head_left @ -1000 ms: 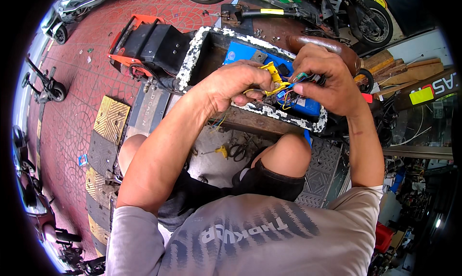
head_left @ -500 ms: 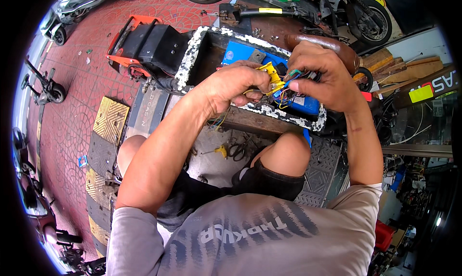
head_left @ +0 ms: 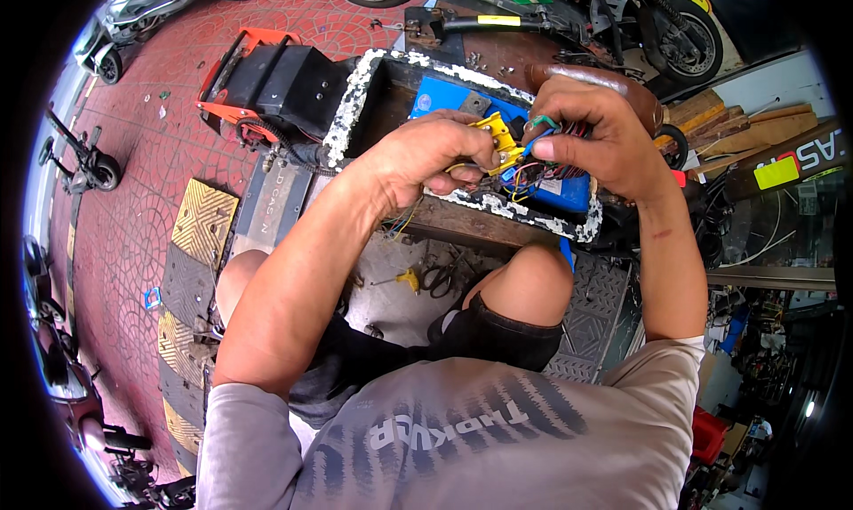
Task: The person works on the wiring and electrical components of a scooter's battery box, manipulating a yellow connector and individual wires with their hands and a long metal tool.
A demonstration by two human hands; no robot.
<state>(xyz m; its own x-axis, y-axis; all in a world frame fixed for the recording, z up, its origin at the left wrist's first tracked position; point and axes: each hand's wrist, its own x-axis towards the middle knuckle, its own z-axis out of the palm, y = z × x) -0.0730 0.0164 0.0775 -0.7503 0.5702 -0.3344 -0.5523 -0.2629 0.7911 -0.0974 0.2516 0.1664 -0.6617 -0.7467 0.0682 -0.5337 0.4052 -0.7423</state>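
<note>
My left hand (head_left: 435,153) is closed around a yellow wire stripper (head_left: 501,139), its handles mostly hidden in my palm. Its head points right, at a blue wire (head_left: 533,143). Between thumb and fingers, my right hand (head_left: 593,135) pinches this wire, close to a green one (head_left: 544,121). More coloured wires (head_left: 524,183) hang loose below the two hands. Under them is a blue battery pack (head_left: 435,97), lying inside a scooter's open deck box (head_left: 355,110) whose rim is crusted with white flakes.
A black and orange scooter rear end (head_left: 298,83) adjoins the box on the left. Between my knees lie a yellow-handled screwdriver (head_left: 409,280) and black scissors (head_left: 437,281). Wood pieces (head_left: 711,123) and a black scooter tube (head_left: 786,168) are at the right.
My right hand has shifted slightly, and the blue wire now runs straighter toward the wire stripper's head. My left hand has hardly moved.
</note>
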